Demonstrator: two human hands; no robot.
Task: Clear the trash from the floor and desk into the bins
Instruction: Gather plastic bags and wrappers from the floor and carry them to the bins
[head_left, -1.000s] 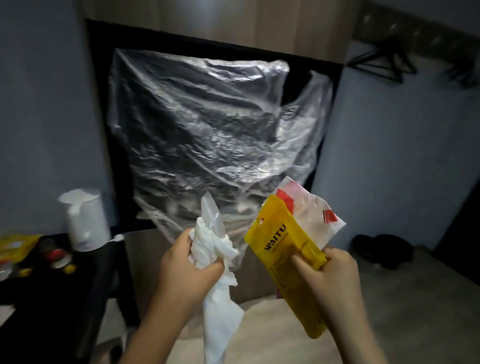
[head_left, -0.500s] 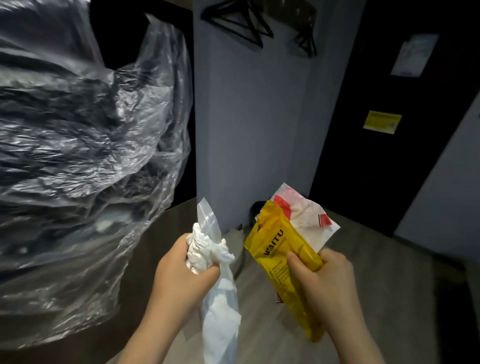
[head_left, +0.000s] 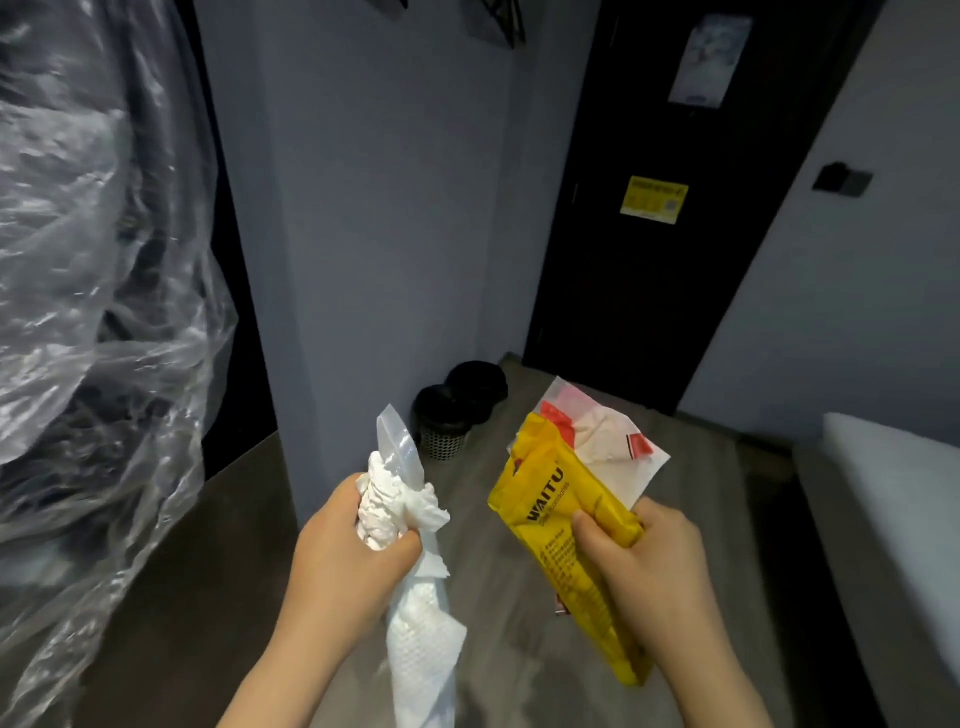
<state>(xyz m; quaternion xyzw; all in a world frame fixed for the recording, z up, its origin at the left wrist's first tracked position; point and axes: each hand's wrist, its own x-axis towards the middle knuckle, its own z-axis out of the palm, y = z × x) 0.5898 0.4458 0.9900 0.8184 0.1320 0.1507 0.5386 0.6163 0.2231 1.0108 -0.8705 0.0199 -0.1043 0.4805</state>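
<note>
Room: grey wood-look floor (head_left: 519, 649) is stretching out under both hands, running up to a blue-grey wall (head_left: 389, 208) and a black door (head_left: 597, 260).
Left-hand trash: a crumpled white paper towel (head_left: 415, 639) is bunching above the fist and hanging down below it, with a strip of clear plastic film (head_left: 397, 447) sticking up out of the top of the grip.
Left hand (head_left: 343, 561): fingers and thumb are curling tightly round the towel and film together.
Right-hand trash: a yellow plastic packet printed "WAITU" (head_left: 566, 525) is slanting through the grip, its top rising up and left of the thumb and its tail dropping below the palm; a white wrapper with red patches (head_left: 602, 436) is fanning out behind it, above the fingers.
Right hand (head_left: 644, 566): thumb is pressing on the packet's front while the fingers are wrapping behind, pinching both pieces.
Bins: two round black bins are standing on the floor beyond the gap between the hands, at the foot of the wall; the nearer mesh-sided bin (head_left: 441, 421) is sitting just beside the farther bin (head_left: 478, 384).
Left of the left hand: a big sheet of crinkled clear plastic (head_left: 93, 312) is hanging over something dark.
Beyond the right hand: a yellow sticker (head_left: 654, 199) is showing on the door.
Right of the right hand: a white mattress edge (head_left: 893, 493) is jutting in.
</note>
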